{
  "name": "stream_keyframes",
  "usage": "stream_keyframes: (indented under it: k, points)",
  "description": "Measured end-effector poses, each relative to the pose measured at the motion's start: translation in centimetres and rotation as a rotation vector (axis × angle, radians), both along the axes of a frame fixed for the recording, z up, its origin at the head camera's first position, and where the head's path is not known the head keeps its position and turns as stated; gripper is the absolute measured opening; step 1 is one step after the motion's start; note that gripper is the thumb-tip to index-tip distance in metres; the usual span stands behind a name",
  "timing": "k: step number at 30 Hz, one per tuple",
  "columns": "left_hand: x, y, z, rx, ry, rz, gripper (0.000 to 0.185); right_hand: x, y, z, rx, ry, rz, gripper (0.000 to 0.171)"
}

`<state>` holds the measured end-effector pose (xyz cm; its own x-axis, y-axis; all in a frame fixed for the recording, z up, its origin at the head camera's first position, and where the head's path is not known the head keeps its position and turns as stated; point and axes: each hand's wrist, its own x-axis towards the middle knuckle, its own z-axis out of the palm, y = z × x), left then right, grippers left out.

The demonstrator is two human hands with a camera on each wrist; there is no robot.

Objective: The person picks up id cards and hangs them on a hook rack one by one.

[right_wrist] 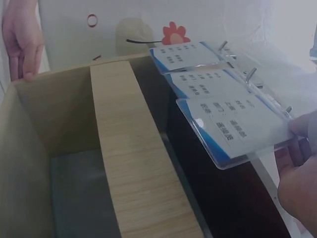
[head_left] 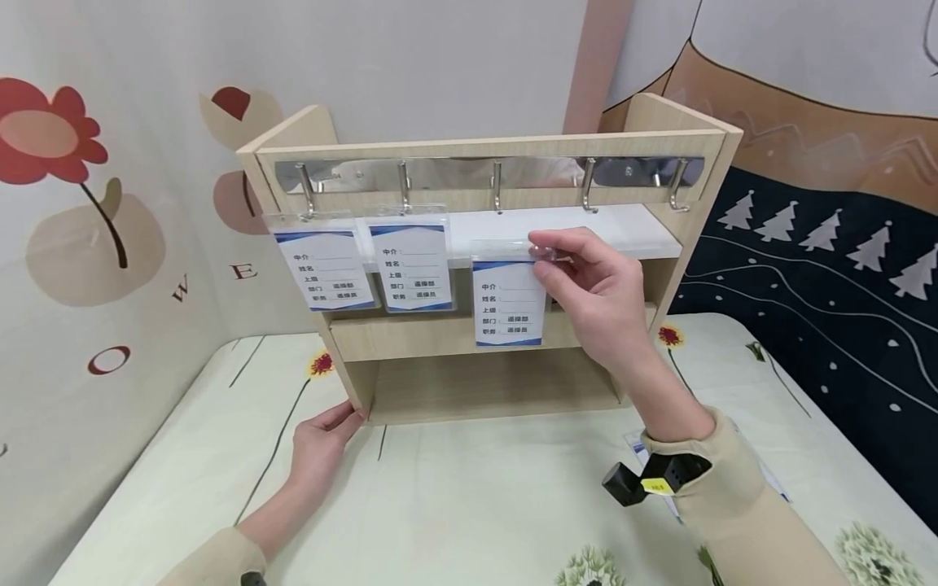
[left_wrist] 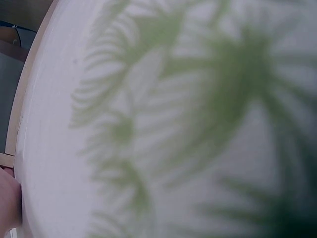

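Left hand: this hand [head_left: 322, 443] is at the lower left corner of the wooden rack [head_left: 410, 338], its fingertips touching the side panel where it meets the bench [head_left: 454, 505]; we cannot tell whether its fingers grip the panel or only rest there. It is well apart from the held card.
First card: this one [head_left: 330, 273] hangs at the leftmost hook [head_left: 304, 187].
Second card: just beside it, another [head_left: 412, 268] hangs at the second hook [head_left: 404, 185].
Middle hook: we judge the coming move turns on this hook [head_left: 497, 183] and the card below it; the card's clear top strip sits just under the hook's tip, apart from it, with the hook over the card's left half in the head view.
Held card: ours [head_left: 509, 303] is in front of the rack, its long axis close to upright and its printed face toward us. It lies to the left of the right fingers and mostly below them.
Right hand: the nearer one [head_left: 597, 297]; its thumb and forefinger pinch the right end of the clear strip.
Right-hand hooks: we see no card on the fourth [head_left: 589, 185] or fifth [head_left: 677, 187].
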<state>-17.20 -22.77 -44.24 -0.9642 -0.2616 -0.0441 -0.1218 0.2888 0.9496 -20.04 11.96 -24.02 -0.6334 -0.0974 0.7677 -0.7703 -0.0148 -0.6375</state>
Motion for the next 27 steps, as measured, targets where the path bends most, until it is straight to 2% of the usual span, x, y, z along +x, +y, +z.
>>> stream_keyframes:
  k: [6, 17, 27]
  points:
    - [0.0, 0.1, 0.1, 0.001, 0.007, 0.005, 0.040, -0.7, -0.5, 0.7, 0.000, 0.101, 0.058, 0.027]
    - [-0.2, 0.1, 0.0, 0.009, 0.021, 0.002, 0.040, -1.8, -1.6, 1.3, -0.035, 0.179, 0.004, 0.021]
    - [-0.2, 0.1, -0.1, 0.015, 0.024, 0.007, 0.039, -1.9, -2.3, 1.7, -0.077, 0.273, -0.065, 0.019]
